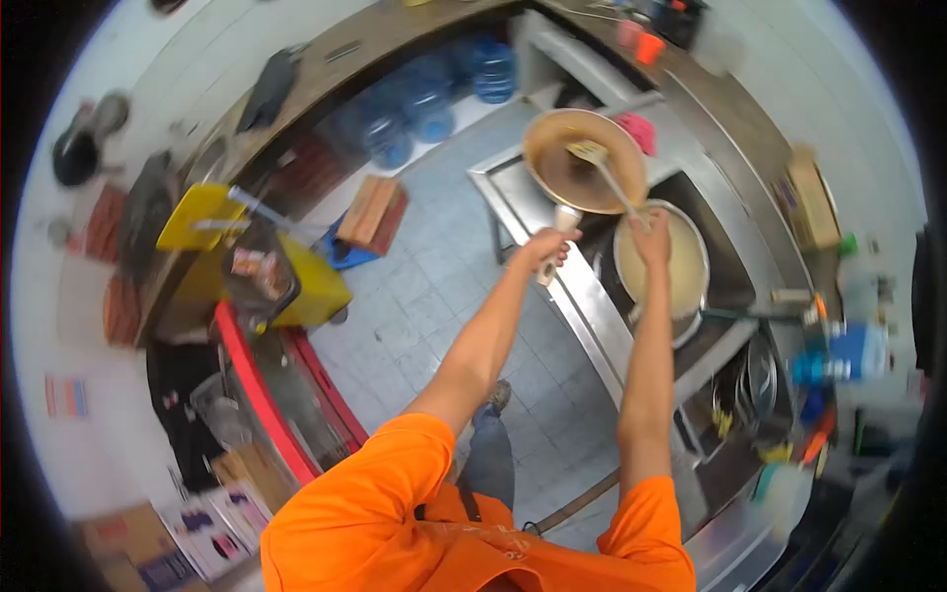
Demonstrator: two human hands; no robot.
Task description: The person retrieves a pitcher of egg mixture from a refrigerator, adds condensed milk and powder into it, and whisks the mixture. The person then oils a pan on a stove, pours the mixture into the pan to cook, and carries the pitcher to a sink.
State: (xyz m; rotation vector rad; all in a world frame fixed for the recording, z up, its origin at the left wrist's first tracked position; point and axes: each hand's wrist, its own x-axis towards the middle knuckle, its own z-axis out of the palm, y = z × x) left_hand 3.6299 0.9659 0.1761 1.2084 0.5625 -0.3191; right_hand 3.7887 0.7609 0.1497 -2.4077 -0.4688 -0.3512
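Observation:
My left hand (552, 248) is closed around the pale handle of a frying pan (565, 183) with a brownish inside. In my right hand (651, 237) is the handle of a spatula (619, 184), whose slotted-looking pale head lies over the pan's inside. Whether the pan rests on the metal counter or is held just above it, I cannot tell. Below and beside my right hand, a large round pot (704, 259) with pale cloudy liquid sits in the sink basin (728, 284). My right forearm covers part of the pot's near side.
The steel sink counter (592, 321) runs along the right. A pink cloth (639, 133) lies behind the pan. To the left stand a yellow bin (314, 294) and a red-edged case (258, 395). Blue water jugs (429, 113) line a low shelf; pans (758, 380) sit right.

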